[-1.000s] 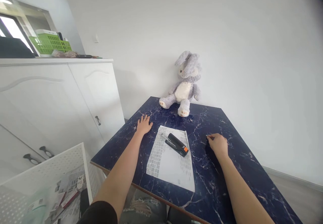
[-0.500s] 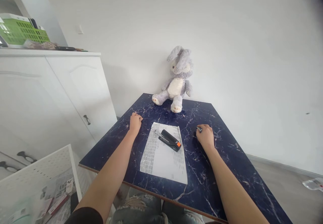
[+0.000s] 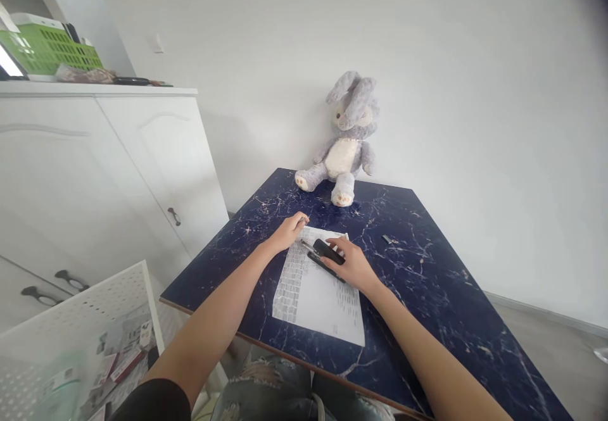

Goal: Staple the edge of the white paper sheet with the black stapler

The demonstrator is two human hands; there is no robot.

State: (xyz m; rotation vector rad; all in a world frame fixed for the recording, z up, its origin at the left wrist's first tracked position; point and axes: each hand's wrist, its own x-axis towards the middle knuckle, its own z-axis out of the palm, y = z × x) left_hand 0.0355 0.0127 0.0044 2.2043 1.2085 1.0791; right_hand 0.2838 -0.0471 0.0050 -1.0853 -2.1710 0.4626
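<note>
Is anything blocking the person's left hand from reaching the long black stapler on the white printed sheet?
Nothing visible stands between the bare left hand and the long black stapler; only the white printed sheet lies beneath. The right hand covers its right end.

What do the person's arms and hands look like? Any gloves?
The left hand and right hand wear no gloves. A plain black sleeve shows on the left arm; none shows on the right arm. I see no watch.
</note>
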